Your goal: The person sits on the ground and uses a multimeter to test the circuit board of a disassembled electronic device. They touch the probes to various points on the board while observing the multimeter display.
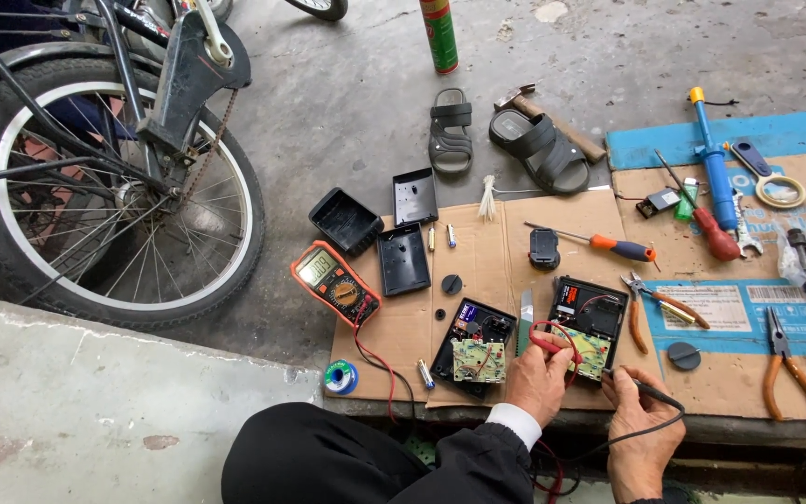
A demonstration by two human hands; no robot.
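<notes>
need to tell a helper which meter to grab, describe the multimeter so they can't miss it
Start at the bicycle wheel on the left and go right to the flattened cardboard. On its left edge lies the multimeter: the only orange-cased thing with a screen and round dial, unlike the black shells beside it.

The light is soft, even daylight, bright enough on the grey concrete floor [347, 103] far above the hands, and it makes only weak shadows under the sandals [515, 140] there. Around the left hand [538, 378] and the right hand [641, 420] the picture is sharp, without glare. To the far left of the hands the bicycle wheel [95, 187] bends a little near the edge.
</notes>
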